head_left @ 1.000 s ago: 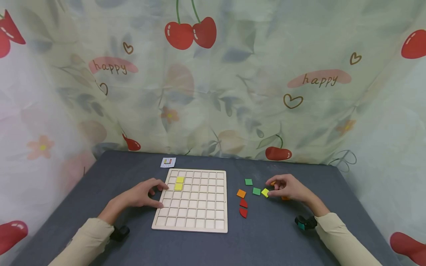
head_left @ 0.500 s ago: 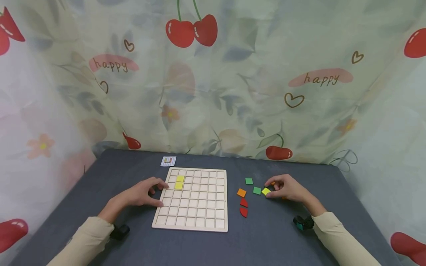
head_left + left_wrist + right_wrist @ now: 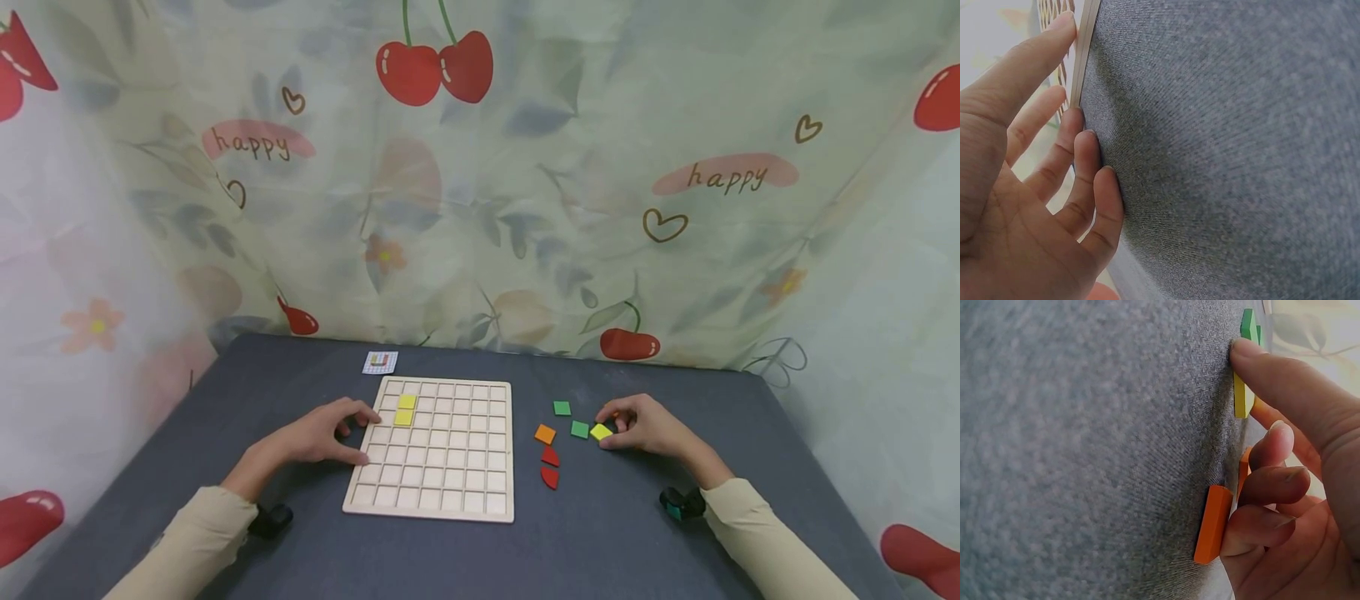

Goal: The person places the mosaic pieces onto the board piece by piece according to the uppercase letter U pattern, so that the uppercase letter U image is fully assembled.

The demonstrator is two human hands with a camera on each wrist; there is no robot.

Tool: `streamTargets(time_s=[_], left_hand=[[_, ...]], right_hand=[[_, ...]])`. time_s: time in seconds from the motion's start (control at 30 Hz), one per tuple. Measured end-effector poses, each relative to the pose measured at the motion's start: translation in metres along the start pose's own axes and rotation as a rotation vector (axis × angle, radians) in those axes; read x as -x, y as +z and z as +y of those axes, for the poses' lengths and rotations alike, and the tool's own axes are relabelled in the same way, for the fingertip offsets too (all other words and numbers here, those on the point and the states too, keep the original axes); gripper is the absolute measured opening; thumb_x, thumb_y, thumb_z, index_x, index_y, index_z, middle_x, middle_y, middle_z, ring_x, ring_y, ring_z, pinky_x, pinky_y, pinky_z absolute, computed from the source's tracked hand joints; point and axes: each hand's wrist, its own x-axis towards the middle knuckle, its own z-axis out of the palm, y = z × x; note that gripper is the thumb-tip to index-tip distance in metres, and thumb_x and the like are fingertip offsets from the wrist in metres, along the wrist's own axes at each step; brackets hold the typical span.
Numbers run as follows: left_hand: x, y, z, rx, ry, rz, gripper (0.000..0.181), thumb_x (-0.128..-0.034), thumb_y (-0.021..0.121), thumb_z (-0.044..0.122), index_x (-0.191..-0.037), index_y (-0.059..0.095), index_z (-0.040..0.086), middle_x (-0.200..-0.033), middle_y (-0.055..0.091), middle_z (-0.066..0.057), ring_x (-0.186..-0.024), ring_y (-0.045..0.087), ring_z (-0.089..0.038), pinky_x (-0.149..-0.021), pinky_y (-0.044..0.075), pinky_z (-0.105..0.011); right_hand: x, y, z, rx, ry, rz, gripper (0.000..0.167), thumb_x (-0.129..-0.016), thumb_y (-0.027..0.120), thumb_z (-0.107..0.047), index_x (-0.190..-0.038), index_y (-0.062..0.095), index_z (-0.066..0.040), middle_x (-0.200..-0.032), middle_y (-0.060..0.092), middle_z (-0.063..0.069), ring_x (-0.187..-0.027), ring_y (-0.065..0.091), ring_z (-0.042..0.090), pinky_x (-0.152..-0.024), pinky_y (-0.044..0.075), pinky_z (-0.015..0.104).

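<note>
My left hand point(image 3: 322, 432) rests at the left edge of a pale wooden grid board point(image 3: 431, 515). In the left wrist view the thumb point(image 3: 1035, 56) touches the board's rim, and the other fingers lie loosely curved beside it. On the board, two yellow square tiles point(image 3: 405, 410) sit one behind the other at upper left. To the board's right, my right hand point(image 3: 648, 425) pinches a loose yellow square tile point(image 3: 601, 432) between thumb and index finger, down on the cloth. In the right wrist view an orange tile point(image 3: 1213, 525) lies by the curled lower fingers, with another partly hidden behind them.
Two green square tiles point(image 3: 580, 429), an orange square tile point(image 3: 545, 434) and two red quarter-round tiles point(image 3: 550, 477) lie between the board and my right hand. A small printed pattern card point(image 3: 380, 362) lies behind the board on the dark grey cloth point(image 3: 300, 367). A patterned curtain point(image 3: 480, 250) stands behind.
The right thumb and index finger have closed in on the loose yellow tile, which has turned slightly. The left hand has stayed at the board's edge.
</note>
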Motion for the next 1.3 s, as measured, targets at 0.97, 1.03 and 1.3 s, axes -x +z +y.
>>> streamTargets(time_s=[0.97,1.03,1.3], left_hand=[[-0.001,0.0,-0.003,0.008,0.021,-0.004,0.057,-0.0829,0.087,0.031,-0.13,0.063,0.011,-0.115,0.053,-0.006,-0.096,0.055,-0.024,-0.085,0.047,-0.047],[-0.002,0.0,-0.003,0.008,0.022,-0.004,0.057,-0.0829,0.087,0.031,-0.13,0.063,0.011,-0.115,0.053,-0.006,-0.096,0.055,-0.024,-0.085,0.047,-0.047],[-0.002,0.0,-0.003,0.001,0.007,-0.006,0.057,-0.0825,0.088,0.031,-0.13,0.063,0.011,-0.114,0.053,-0.006,-0.096,0.055,-0.024,-0.085,0.047,-0.046]], right_hand=[[0.004,-0.005,-0.005,-0.024,-0.029,0.061,0.025,-0.084,0.086,-0.019,-0.104,0.075,-0.007,-0.074,0.058,0.001,-0.062,0.051,0.013,-0.054,0.042,0.026],[0.004,-0.005,-0.005,-0.022,-0.044,0.065,0.025,-0.085,0.086,-0.019,-0.104,0.075,-0.007,-0.074,0.058,0.001,-0.063,0.052,0.013,-0.055,0.042,0.026],[0.002,-0.003,-0.011,-0.056,-0.075,0.062,0.026,-0.085,0.085,-0.016,-0.105,0.074,-0.004,-0.074,0.058,0.002,-0.06,0.051,0.013,-0.054,0.043,0.025]])
